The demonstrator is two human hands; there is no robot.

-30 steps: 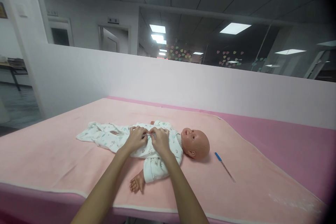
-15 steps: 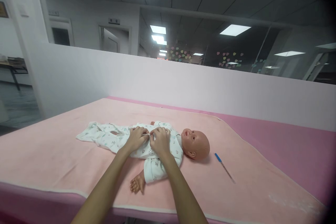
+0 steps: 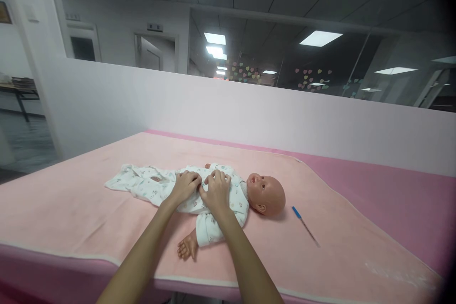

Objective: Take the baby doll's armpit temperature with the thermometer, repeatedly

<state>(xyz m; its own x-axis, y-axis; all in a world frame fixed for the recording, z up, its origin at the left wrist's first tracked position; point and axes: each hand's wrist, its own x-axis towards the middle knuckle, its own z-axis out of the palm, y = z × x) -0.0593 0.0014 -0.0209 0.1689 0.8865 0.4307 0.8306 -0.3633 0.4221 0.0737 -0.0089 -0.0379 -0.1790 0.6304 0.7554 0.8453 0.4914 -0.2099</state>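
A baby doll (image 3: 266, 194) lies on its back with its head to the right, dressed in a white patterned romper (image 3: 149, 189). Over the front of the romper, my left hand (image 3: 185, 187) is closed, its curled fingers at the cloth; the fingertips are partly hidden. Just right of it, my right hand (image 3: 217, 192) rests on the doll's chest. Its thumb is held apart from the bent fingers, and white cloth shows between them. The doll's hand (image 3: 188, 246) sticks out of the near sleeve, below my wrists.
Beneath the doll is a peach-pink mat (image 3: 71, 204) with a pale border. A blue-capped pen (image 3: 305, 225) lies on it, right of the doll's head. A low white partition (image 3: 270, 118) rises behind the table, with windows above.
My right thumb has moved down and away from its fingers, where both hands were pinching close together. My left hand and the doll have hardly moved.
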